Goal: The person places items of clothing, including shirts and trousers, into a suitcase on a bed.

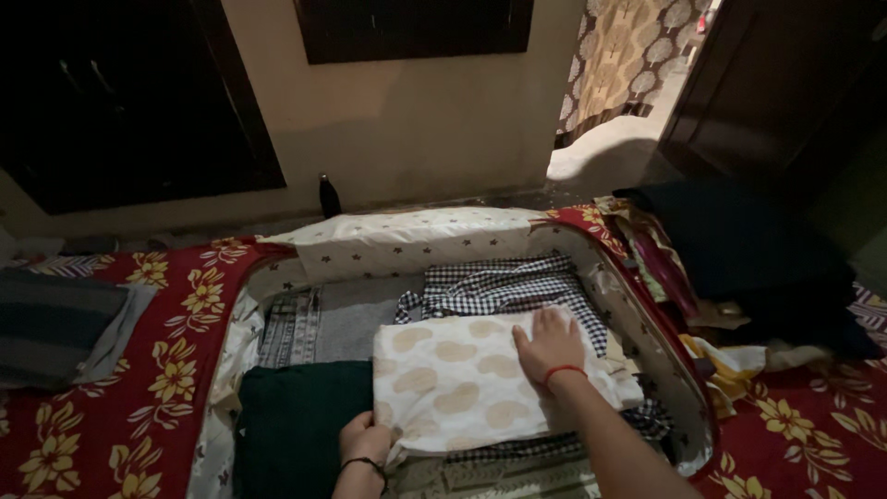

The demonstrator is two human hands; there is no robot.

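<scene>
Fingers of the left hand (pixel 363 440) curl around the near left corner of a folded cream cloth with tan spots (pixel 476 383), which lies in an open suitcase (pixel 637 342) on a red flowered bedspread (pixel 129 407). A dark green garment (pixel 296 420) sits left of it. The right hand (pixel 552 345) presses flat on the cloth, fingers together, near checked fabric (pixel 504 282).

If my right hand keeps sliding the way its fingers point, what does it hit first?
The right hand lies flat on the cream spotted cloth, fingers pointing away. Straight ahead, it would probably first meet the black-and-white checked fabric.
</scene>
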